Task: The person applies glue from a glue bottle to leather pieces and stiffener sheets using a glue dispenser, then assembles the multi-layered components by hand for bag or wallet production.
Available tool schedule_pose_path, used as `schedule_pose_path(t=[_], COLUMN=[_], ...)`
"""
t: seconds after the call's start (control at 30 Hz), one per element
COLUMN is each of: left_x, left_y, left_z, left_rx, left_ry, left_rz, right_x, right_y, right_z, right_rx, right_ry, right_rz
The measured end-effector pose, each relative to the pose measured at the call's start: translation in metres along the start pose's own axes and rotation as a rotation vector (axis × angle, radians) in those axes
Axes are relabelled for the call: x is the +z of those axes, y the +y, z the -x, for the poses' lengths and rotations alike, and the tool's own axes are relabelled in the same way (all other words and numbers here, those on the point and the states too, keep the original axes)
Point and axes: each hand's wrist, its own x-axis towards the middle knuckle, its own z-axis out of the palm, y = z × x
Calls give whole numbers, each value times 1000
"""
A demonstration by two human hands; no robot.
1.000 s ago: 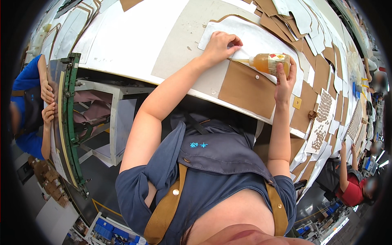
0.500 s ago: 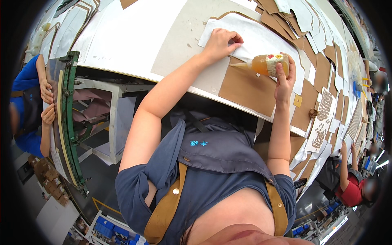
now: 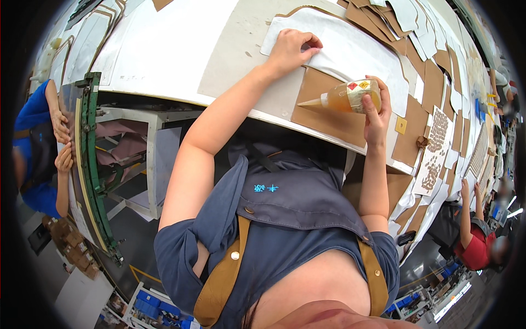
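My right hand (image 3: 376,112) is wrapped round a squeeze bottle (image 3: 338,98) of amber liquid. The bottle lies nearly level, its pale pointed nozzle aimed left above a brown panel (image 3: 329,125) at the table's near edge. Farther in, my left hand (image 3: 293,50) is closed in a pinch at the near edge of a white sheet (image 3: 342,46). The sheet rests over a brown backing that shows along its far rim, and it wrinkles near the bottle. My left fingertips are partly hidden by the hand itself.
Overlapping brown and white cut pieces (image 3: 430,88) cover the table's right side. A white card (image 3: 433,151) bears rows of small brown bits. To the left stands a green metal frame (image 3: 87,159), with a co-worker in blue (image 3: 41,148) beside it. Another person in red (image 3: 475,252) works at right.
My right hand has drawn the bottle slightly toward me and left, away from the white sheet. My left hand stays pinched at the sheet's edge. The whole view has shifted a little.
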Motion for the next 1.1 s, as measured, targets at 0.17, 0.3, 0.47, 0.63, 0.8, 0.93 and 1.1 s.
schedule_pose_path(t=[0.17,0.3,0.47,0.63,0.8,0.93,1.1], left_x=[1,1,-2,-1,3,0,2], left_y=[-1,-1,5,7,2,3,4], left_z=[0,-1,0,3,2,2,1], left_rx=[3,-2,30,72,61,5,32], left_ry=[-3,-12,-95,-206,-122,-190,-176], left_rz=[-8,7,7,-19,41,32,3], right_x=[2,-10,-60,-116,-152,-145,-154], right_y=[-4,0,9,-3,1,-6,2], right_z=[22,32,27,18,20,21,19], right_rx=[44,79,242,126,-48,-147,-195], right_ry=[-15,-27,161,354,531,517,492], right_rz=[-28,-83,-853,-907,-451,-91,108])
